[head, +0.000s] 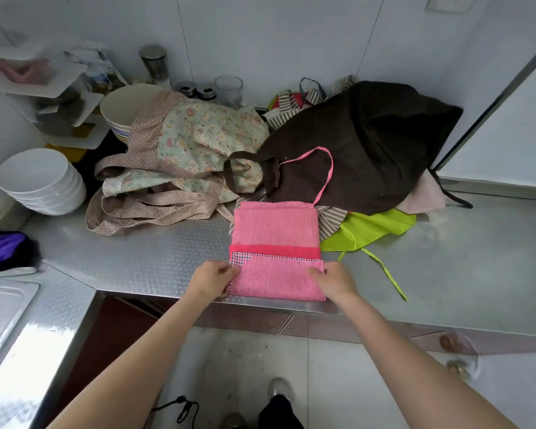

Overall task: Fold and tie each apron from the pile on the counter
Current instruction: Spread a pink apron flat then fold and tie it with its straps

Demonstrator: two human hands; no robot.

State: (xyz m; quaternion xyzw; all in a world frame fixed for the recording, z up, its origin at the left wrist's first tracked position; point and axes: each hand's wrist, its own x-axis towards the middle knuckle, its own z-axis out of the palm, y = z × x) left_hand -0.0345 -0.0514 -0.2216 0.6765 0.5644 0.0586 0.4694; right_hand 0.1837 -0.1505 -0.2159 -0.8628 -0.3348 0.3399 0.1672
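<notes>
Both hands pinch the near folded edge of the pink apron (274, 243): left hand (212, 278), right hand (334, 281), apparently lifting it.

We see a small kitchen corner — white tiled wall (260, 35) behind, a socket (449, 3) high on it at right. The embossed steel table (155, 249) runs along the wall, with a sink (0, 308) set in at lower left. A white corner shelf (53, 88) hangs at left. Dark red cabinet fronts (112, 332) sit under the table — pale tiled floor (338, 382) below. A metal-edged white panel (514, 119) stands at right. Light is even, soft.
</notes>
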